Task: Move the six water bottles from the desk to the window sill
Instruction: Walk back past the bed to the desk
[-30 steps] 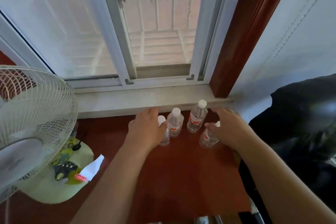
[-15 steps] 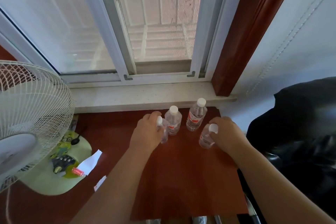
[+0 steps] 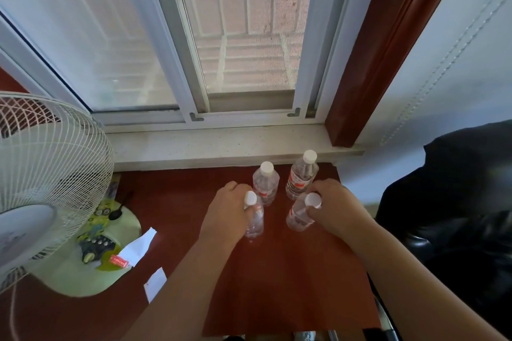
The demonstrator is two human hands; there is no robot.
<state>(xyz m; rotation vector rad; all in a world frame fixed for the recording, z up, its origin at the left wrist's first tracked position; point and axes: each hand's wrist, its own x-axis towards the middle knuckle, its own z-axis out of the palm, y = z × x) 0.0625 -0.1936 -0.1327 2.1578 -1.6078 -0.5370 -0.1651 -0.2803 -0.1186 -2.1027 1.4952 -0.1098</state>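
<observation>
Beyond both sets of fingers, the pale window sill (image 3: 221,144) is shown bare. Left hand (image 3: 225,216) and right hand (image 3: 336,209) are each curled round an upright bottle, left bottle (image 3: 255,219) and right bottle (image 3: 300,214), standing on the table (image 3: 291,271).

bottles seen: four, clear plastic, white caps, red labels | back pair (image 3: 266,184) (image 3: 301,174): upright on desk (image 3: 277,271), just before window sill (image 3: 221,144) | front pair (image 3: 254,216) (image 3: 300,214): nearer, farther from window sill, each gripped, right one tilted
</observation>
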